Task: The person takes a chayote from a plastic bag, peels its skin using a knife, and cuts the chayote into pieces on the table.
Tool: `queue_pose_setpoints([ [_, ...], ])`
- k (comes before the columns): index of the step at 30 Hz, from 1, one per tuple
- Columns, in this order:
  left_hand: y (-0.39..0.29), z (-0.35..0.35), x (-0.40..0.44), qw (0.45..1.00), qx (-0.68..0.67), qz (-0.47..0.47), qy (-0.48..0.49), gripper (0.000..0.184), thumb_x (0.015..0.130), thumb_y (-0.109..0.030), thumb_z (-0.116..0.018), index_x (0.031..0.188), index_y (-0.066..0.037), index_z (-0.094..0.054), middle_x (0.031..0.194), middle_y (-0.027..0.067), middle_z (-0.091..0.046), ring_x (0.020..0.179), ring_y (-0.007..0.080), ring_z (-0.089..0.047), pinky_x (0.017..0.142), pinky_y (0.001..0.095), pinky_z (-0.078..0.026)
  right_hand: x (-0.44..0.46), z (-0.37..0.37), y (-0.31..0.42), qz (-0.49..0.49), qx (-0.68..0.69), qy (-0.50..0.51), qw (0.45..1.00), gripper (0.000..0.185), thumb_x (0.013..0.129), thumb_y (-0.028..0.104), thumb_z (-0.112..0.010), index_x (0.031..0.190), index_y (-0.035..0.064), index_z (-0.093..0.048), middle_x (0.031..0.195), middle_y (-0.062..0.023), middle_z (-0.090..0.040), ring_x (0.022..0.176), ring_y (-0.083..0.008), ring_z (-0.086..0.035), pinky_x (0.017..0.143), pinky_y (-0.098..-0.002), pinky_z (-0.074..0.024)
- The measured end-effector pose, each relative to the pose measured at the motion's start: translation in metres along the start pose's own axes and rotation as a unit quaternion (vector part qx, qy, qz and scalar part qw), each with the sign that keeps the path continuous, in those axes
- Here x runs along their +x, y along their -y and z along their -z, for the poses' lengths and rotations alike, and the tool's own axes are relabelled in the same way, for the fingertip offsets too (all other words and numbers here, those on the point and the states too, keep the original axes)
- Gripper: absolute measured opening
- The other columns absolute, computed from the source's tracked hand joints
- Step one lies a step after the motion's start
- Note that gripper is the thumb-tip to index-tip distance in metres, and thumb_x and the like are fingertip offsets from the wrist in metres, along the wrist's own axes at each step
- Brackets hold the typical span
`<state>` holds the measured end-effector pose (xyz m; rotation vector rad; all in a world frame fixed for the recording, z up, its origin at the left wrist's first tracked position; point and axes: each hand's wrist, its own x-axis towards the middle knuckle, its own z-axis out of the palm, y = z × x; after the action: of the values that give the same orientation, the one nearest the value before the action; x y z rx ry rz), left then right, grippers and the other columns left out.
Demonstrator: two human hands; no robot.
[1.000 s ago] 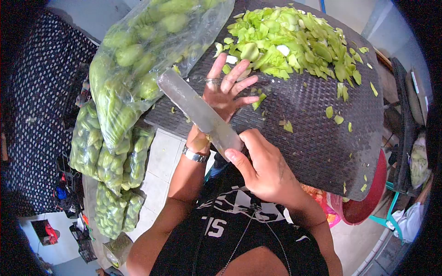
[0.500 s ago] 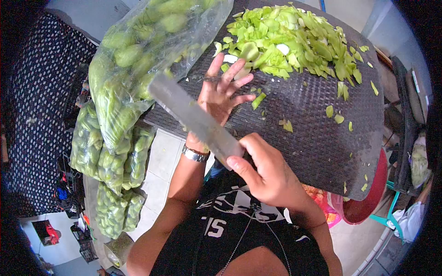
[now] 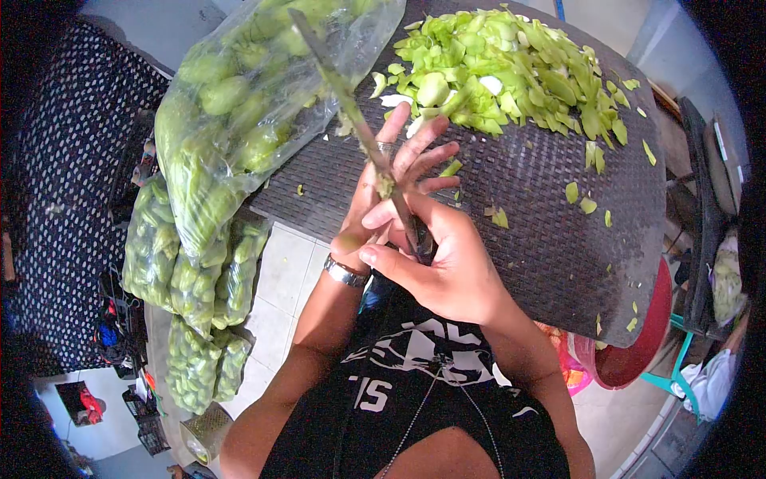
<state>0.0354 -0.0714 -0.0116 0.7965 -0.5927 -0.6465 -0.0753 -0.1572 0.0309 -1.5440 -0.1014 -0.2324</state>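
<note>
My right hand (image 3: 455,263) is closed around the handle of a knife (image 3: 339,88). Its long blade points up and to the left, seen almost edge-on, with bits of greenish pulp clinging to it. Behind the blade, my left hand (image 3: 361,211) is open, fingers spread, holding nothing visible. The two hands overlap, and I cannot tell whether they touch. Beyond my left fingertips lies a heap of thin green peels and slices (image 3: 519,80) on the dark woven tabletop (image 3: 550,247). A large clear plastic bag (image 3: 215,128) of green fruit, like unripe mangoes, rests on the table's left side.
More bags of green fruit (image 3: 191,263) are stacked below the table's left edge. Stray peels (image 3: 588,206) are scattered over the right side of the table. A red tub (image 3: 638,343) and a teal stool frame (image 3: 678,363) stand past the right edge.
My right hand has turned the knife from flat to nearly edge-on and raised its tip. It has moved closer to my left hand, which has shifted slightly right and stays open.
</note>
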Motion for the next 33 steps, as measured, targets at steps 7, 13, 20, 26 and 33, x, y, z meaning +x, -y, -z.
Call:
queue_pose_setpoints([
  [7,-0.01,0.0,0.001,0.999,0.016,-0.034,-0.009,0.148,0.047,-0.081,-0.072,0.165,-0.019,-0.009,0.163,0.024,-0.031,0.143,0.0444,-0.042,0.109,0.0607,-0.045,-0.001,0.001,0.006,0.103,-0.16,-0.056,0.98,0.048,0.09,0.031,-0.081,0.116,-0.0028,-0.058,0.092,-0.019,-0.067,0.078,-0.032,-0.068,0.07,-0.0407,-0.0529],
  [13,-0.005,0.006,0.005,1.0,-0.004,-0.016,0.005,0.174,0.025,-0.094,-0.071,0.166,-0.017,-0.004,0.166,0.0258,-0.023,0.146,0.0487,-0.036,0.11,0.0642,-0.043,-0.013,-0.002,-0.006,0.032,-0.186,-0.018,0.982,0.041,0.101,0.035,-0.066,0.109,-0.0027,-0.053,0.093,-0.0257,-0.063,0.084,-0.0461,-0.065,0.075,-0.0486,-0.0506],
  [20,-0.003,0.003,0.003,1.0,-0.002,-0.013,0.02,0.144,0.05,-0.085,-0.065,0.166,-0.022,-0.007,0.166,0.0245,-0.025,0.145,0.0464,-0.038,0.109,0.0633,-0.044,-0.015,0.0,-0.001,-0.047,-0.142,0.051,0.987,0.037,0.108,0.034,-0.052,0.116,-0.0032,-0.052,0.097,-0.026,-0.064,0.09,-0.0453,-0.065,0.079,-0.0474,-0.0499],
  [26,0.006,0.02,0.008,0.99,-0.012,-0.056,0.129,0.089,0.096,-0.066,-0.054,0.165,-0.03,-0.012,0.165,0.023,-0.029,0.144,0.0428,-0.042,0.108,0.0642,-0.044,-0.013,-0.007,-0.017,-0.021,-0.068,0.005,0.997,0.035,0.108,0.031,-0.052,0.12,-0.002,-0.051,0.099,-0.0261,-0.065,0.092,-0.0444,-0.066,0.08,-0.0462,-0.0501],
  [33,0.002,0.01,0.003,0.995,-0.02,-0.024,0.092,0.092,0.094,-0.071,-0.052,0.166,-0.03,-0.011,0.165,0.0233,-0.027,0.144,0.0435,-0.041,0.109,0.0647,-0.043,-0.013,-0.006,-0.009,-0.023,-0.094,0.018,0.995,0.035,0.108,0.032,-0.054,0.115,-0.0018,-0.05,0.097,-0.0286,-0.063,0.093,-0.0514,-0.062,0.079,-0.0481,-0.0492],
])
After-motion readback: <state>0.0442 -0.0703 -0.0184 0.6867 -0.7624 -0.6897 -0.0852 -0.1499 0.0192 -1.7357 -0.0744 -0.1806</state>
